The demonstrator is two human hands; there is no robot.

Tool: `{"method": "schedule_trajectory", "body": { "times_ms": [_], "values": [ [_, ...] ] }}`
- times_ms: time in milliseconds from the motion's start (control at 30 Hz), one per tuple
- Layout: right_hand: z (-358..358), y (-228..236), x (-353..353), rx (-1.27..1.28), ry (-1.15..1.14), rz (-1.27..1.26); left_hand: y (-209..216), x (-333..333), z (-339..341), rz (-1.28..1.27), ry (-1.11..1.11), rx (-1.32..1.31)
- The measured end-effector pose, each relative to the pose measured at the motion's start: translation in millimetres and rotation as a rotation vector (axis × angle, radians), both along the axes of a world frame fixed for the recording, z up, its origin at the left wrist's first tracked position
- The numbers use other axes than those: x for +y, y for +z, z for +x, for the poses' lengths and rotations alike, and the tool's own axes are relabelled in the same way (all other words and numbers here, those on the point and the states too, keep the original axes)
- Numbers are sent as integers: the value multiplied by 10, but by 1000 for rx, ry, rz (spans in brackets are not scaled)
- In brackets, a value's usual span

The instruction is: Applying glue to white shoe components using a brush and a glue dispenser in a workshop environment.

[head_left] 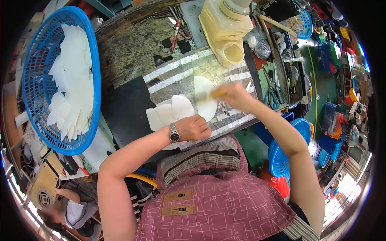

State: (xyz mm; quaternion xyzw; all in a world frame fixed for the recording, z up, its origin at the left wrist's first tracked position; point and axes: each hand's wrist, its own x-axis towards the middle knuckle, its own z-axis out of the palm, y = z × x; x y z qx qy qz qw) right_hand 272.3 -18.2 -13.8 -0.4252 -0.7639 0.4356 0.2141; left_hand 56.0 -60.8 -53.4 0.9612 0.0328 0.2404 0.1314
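Observation:
My right hand point(236, 97) grips a yellow-handled brush point(218, 94), smeared by motion. The brush's pale end crosses the middle of a long white sheet piece with rounded ends point(204, 85), which lies flat on the striped work board. My left hand point(194, 128), with a watch at the wrist, is curled closed by the near end of that piece. Whether its fingertips pinch anything is hidden. Just left of the long piece, several overlapping white rounded pieces point(159, 116) lie on the board, partly behind my left hand.
A blue basket point(95, 80) of white pieces stands at the left. Behind the board is a cream plastic container point(227, 30) with a round open spout. Scissors point(275, 94) lie at the right, and a red pen point(175, 36) at the back. Another person point(74, 209) is at lower left.

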Motion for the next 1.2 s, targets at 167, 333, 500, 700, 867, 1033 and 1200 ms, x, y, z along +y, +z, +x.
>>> {"method": "schedule_trajectory", "body": {
  "times_ms": [167, 333, 500, 700, 867, 1033, 1200],
  "values": [
    [6, 124, 98, -80, -349, -180, -64, -76, -69, -53, 40, 2],
    [23, 163, -665, -120, -64, -264, -35, -73, -176, -105, 107, -69],
    [606, 303, -363, 681, -964, -362, 1029, 457, -795, 68, 454, -378],
    [648, 241, -255, 546, -955, -335, 1744, 854, -2540, 822, 1176, 273],
    [447, 445, 149, 203, -795, -81, 1484, 931, -2785, 604, 1334, 295],
    [580, 305, 478, -105, -518, 284, 959, 594, -1030, -311, 867, 134],
    [620, 221, 438, 112, -926, -130, 212, 652, -632, -1031, 740, 487]
  ]
}}
